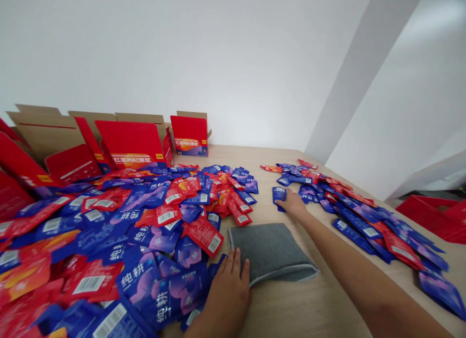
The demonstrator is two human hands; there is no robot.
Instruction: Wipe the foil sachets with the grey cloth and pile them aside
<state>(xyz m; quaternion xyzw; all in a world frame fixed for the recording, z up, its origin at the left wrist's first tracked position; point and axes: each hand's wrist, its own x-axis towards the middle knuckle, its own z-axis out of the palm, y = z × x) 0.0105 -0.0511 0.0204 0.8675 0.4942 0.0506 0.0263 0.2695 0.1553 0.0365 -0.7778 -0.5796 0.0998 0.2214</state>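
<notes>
My right hand point(294, 203) reaches across the table and pinches a small blue sachet point(279, 194) at the near end of the right-hand row. My left hand point(228, 287) lies flat with fingers stretched out, its fingertips at the left edge of a grey felt pouch point(271, 250). The pouch rests flat, its seamed side toward me. Beside my left hand, a big heap of blue sachets point(189, 289) and red sachets point(206, 235) spreads over the left half of the table. Part of a blue sachet is hidden under or behind that hand.
Open red cartons point(131, 139) line the back left, and a single red carton point(189, 136) stands farther right against the wall. A long spread of mixed sachets point(358, 226) runs down the right side of the wooden table point(251, 156). Another red box point(433, 216) sits beyond the right edge.
</notes>
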